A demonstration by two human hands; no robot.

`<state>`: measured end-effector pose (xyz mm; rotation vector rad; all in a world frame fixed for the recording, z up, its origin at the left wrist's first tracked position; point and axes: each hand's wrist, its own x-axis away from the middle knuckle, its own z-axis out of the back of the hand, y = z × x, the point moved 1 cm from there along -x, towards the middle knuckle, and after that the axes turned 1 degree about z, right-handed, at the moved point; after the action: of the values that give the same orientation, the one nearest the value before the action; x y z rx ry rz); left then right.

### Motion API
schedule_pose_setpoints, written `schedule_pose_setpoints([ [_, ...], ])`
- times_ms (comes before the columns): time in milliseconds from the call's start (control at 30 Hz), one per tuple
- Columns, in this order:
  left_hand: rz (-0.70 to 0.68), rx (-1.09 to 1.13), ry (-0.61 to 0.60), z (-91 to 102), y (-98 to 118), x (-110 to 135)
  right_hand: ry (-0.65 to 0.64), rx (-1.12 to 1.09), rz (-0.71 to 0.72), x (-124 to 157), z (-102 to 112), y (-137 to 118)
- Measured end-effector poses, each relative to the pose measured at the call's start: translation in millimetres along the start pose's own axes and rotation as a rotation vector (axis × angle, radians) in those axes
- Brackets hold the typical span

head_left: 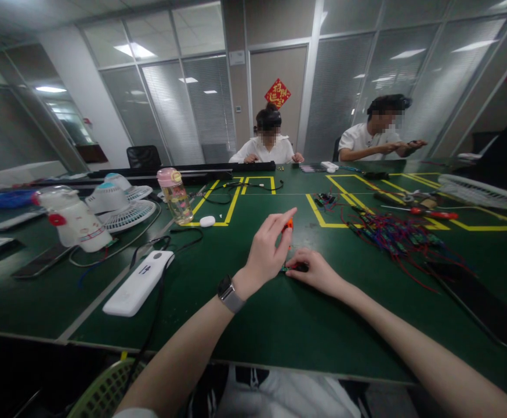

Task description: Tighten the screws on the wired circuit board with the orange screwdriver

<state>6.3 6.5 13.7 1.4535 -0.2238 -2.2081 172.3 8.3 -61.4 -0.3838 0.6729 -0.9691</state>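
Note:
My left hand (265, 247), with a watch on its wrist, is raised above the table in front of me. Its fingers close around a small orange-handled tool (290, 223), mostly hidden behind the thumb, so its kind is unclear. Just below and to the right, my right hand (318, 271) pinches a small green circuit board (284, 269) close to the tabletop. Fingers cover most of that board. A tangled pile of similar boards with red and blue wires (397, 235) lies to the right, and a smaller wired bunch (326, 201) sits beyond my hands.
On the left are a white power bank (138, 284), a pink-lidded bottle (175, 197), a white bottle (77, 223) and fans (127, 215). A red-handled screwdriver (434, 213) and a dark phone-like slab (480, 302) lie right. Two people (264, 152) sit across the table.

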Motion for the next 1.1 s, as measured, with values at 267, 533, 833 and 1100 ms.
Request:
schedule_pose_setpoints([
  [267,0.009,-0.031,0.015,0.9,-0.4,0.0,-0.001,-0.019,0.004,0.0,-0.8,1.6],
  [533,-0.021,0.038,0.016,0.7,-0.3,-0.5,-0.007,-0.011,-0.014,0.3,1.1,-2.6],
  [833,-0.009,0.032,0.034,0.3,-2.7,0.4,-0.004,0.007,0.001,-0.1,0.0,-0.2],
  [1100,0.011,-0.026,0.099,1.3,-1.2,0.0,-0.009,-0.005,-0.011,-0.1,0.1,-0.3],
])
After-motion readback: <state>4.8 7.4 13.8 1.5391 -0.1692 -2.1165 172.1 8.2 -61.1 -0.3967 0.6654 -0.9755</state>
